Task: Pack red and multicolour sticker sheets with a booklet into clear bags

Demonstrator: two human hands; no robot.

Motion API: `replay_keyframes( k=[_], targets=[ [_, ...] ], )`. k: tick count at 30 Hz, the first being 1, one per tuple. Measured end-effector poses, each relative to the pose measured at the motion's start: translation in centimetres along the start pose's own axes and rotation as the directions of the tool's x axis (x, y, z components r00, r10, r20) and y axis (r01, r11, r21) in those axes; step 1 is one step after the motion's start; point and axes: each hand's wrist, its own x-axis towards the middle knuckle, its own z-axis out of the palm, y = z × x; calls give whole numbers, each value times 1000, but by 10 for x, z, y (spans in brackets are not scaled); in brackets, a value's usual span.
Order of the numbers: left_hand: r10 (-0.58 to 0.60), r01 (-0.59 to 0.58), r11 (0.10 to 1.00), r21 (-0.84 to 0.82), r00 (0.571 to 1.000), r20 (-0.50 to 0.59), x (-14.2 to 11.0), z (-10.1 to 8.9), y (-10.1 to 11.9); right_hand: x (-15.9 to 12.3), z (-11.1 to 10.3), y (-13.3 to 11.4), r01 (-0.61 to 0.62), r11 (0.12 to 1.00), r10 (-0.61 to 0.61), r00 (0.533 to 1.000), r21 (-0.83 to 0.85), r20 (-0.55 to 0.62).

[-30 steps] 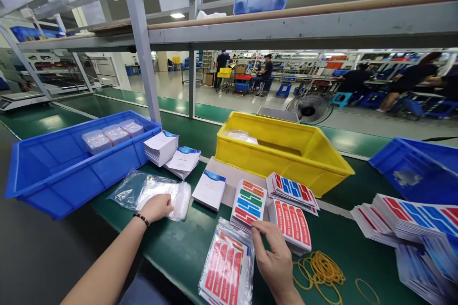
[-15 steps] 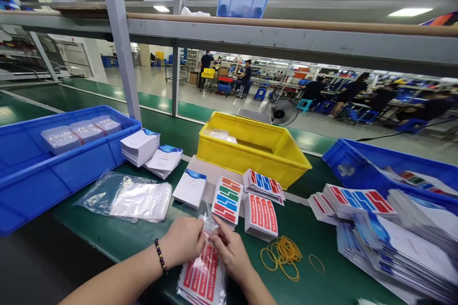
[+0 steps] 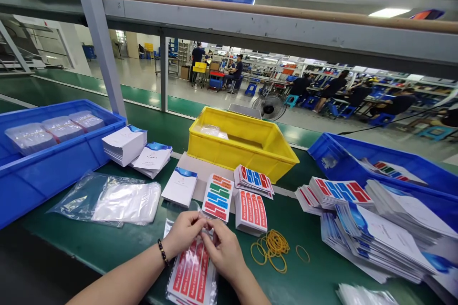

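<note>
A clear plastic bag [image 3: 191, 267] with red-and-white label sheets showing through it lies at the table's front. At its upper end my left hand [image 3: 184, 233], a beaded bracelet at the wrist, pinches the bag's mouth. My right hand [image 3: 224, 248] grips the same edge, its thumb and fingers meeting the left fingertips. Just beyond are a stack of multicoloured label sheets [image 3: 217, 196] and a stack of white booklets with blue tops [image 3: 180, 188]. Red label sheets [image 3: 251, 212] stand stacked to the right, with yellow rubber bands [image 3: 274, 248] nearby.
A yellow bin [image 3: 243, 152] stands at the back, between a blue bin [image 3: 71, 152] and another blue bin [image 3: 332, 150]. Empty clear bags [image 3: 127, 200] lie at left. Booklet piles [image 3: 382, 238] crowd the right. A metal shelf [image 3: 250, 21] crosses overhead; people sit in the background.
My hands have come closer together at the bag's mouth, fingertips now meeting. The view has swung slightly right, so the scene sits further left, and clear bags show at lower right.
</note>
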Motion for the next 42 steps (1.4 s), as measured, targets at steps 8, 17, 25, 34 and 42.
replay_keyframes(
  k=[8, 17, 25, 34, 42],
  targets=[
    [97, -109, 982, 155, 992, 84, -2, -3, -4, 2, 3, 4, -67, 998, 67, 997, -4, 25],
    [13, -20, 993, 116, 998, 59, -2, -2, -3, 4, 1, 8, 18, 872, -136, 969, -489, -207],
    [127, -110, 977, 184, 989, -82, -7, -24, 21, 0, -1, -1, 152, 982, -153, 988, -116, -1],
    [204, -395, 628, 670, 915, 348, -33, -65, 42, 2, -26, -9, -60, 966, -44, 919, 250, 392],
    [-36, -113, 899, 423, 944, 328, -43, -74, 15, 46, 17, -11, 317, 926, -296, 947, -207, 128]
  ],
)
